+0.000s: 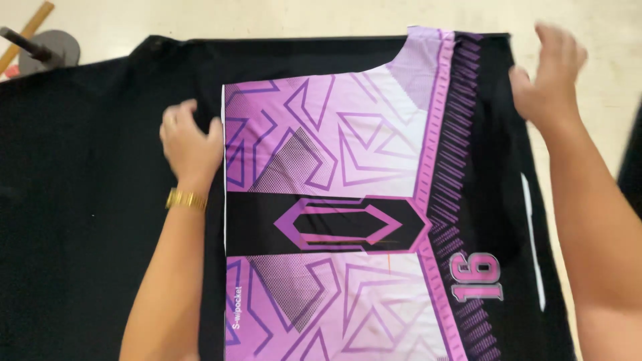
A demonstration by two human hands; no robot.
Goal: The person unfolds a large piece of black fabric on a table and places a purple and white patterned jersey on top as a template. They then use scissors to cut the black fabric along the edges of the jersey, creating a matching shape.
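A printed fabric panel (348, 187) in purple, pink and black geometric shapes lies flat on a black cloth (87, 187). My left hand (190, 144), with a gold bracelet on the wrist, rests with curled fingers at the panel's left edge. My right hand (552, 77) hovers at the panel's far right black edge, fingers spread, blurred by motion. Whether it touches the fabric is unclear. Neither hand lifts anything.
The black cloth covers a pale surface (267, 17) that shows along the top and right. At the top left stand a round grey metal weight with a dark rod (47, 48) and a wooden stick (27, 30). A white strip (533, 234) runs along the panel's right side.
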